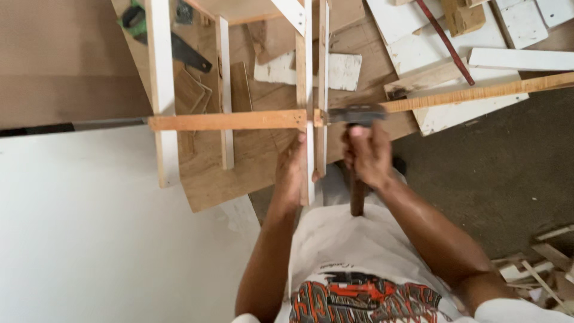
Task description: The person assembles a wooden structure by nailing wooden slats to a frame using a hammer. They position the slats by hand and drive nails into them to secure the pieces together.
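My right hand (368,157) grips a hammer by its brown wooden handle (357,200); the dark metal head (357,113) rests against the end of a long orange-brown wooden slat (227,121). My left hand (291,173) clasps a white upright wooden strip (307,90) where the slat crosses it. A second upright strip (323,78) stands right beside it. The slat runs left to another white strip (162,90), all part of a wooden frame.
A handsaw (179,51) with a green and black handle lies on a brown board at the top left. Scattered white boards (454,54), a long tan slat (478,93) and a red rod (445,42) lie at the top right. Wood scraps (544,263) sit at the lower right. A white wall (89,227) is at the left.
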